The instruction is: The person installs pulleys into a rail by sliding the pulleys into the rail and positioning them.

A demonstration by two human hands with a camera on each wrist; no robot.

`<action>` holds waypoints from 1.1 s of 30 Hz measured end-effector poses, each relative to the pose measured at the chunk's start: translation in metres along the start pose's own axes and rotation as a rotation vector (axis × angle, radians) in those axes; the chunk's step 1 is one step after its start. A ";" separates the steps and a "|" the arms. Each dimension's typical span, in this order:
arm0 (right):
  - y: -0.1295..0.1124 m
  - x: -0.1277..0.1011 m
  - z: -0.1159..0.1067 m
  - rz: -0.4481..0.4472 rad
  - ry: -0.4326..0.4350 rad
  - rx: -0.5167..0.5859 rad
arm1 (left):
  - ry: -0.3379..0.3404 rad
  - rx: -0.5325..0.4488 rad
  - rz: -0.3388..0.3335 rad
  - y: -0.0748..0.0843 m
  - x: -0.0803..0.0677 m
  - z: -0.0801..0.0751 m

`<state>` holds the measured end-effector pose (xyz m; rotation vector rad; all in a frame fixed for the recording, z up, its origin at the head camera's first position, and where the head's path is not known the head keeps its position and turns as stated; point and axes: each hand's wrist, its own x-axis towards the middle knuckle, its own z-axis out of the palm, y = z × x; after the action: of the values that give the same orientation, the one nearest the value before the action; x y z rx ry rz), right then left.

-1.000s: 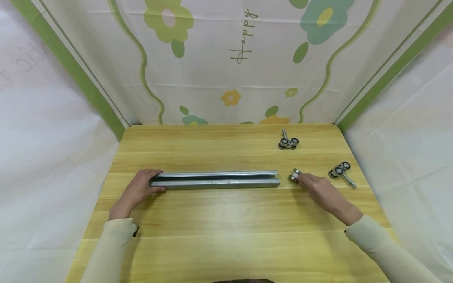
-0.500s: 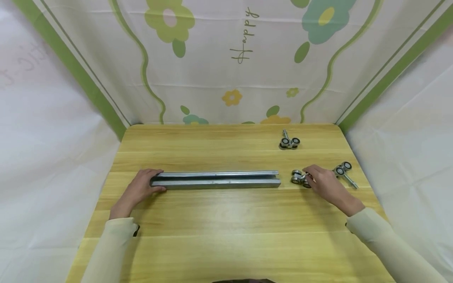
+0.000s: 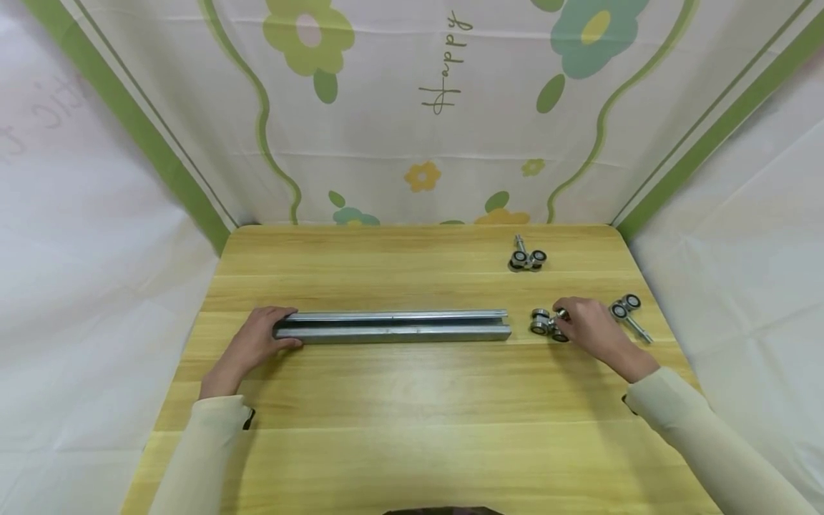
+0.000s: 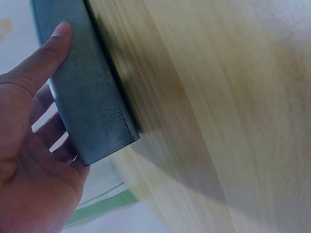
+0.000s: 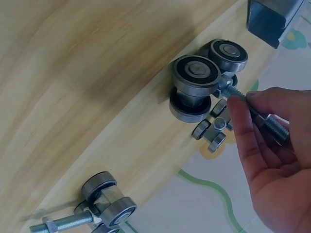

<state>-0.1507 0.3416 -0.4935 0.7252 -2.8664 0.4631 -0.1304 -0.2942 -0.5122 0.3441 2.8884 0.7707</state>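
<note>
A long steel C-channel track [image 3: 399, 335] lies crosswise on the wooden table, its slot facing up. My left hand [image 3: 259, 342] grips the track's left end, thumb on the near wall and fingers on the far side, as the left wrist view also shows. Just past the track's right end, my right hand [image 3: 591, 325] pinches the threaded bolt [image 5: 237, 93] of a four-wheel roller trolley [image 5: 197, 75] between thumb and fingers. The trolley's wheels point toward the track's open end [image 5: 272, 22], a short gap apart from it.
A second roller trolley [image 3: 528, 260] sits at the back right of the table [image 3: 412, 429]. Another trolley [image 3: 626, 307] lies to the right, just beyond my right hand, its bolt pointing toward the near right. A flowered cloth [image 3: 386, 121] hangs behind the table.
My right hand has shifted slightly right and turned the trolley, so its wheels and body now show beside the fingers. The left hand and the track stay in place.
</note>
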 end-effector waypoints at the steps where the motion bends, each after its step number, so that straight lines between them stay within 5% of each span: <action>1: 0.000 0.001 0.000 0.002 -0.004 0.001 | 0.000 0.002 0.001 0.000 0.000 0.000; 13: -0.007 0.004 -0.003 0.054 -0.085 0.041 | 0.019 -0.005 0.019 0.000 0.000 -0.001; 33: -0.029 0.018 0.002 0.011 -0.105 0.068 | 0.029 0.000 0.041 -0.001 0.000 0.000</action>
<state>-0.1526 0.3087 -0.4842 0.7674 -2.9662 0.5424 -0.1304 -0.2947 -0.5124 0.3971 2.9170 0.7894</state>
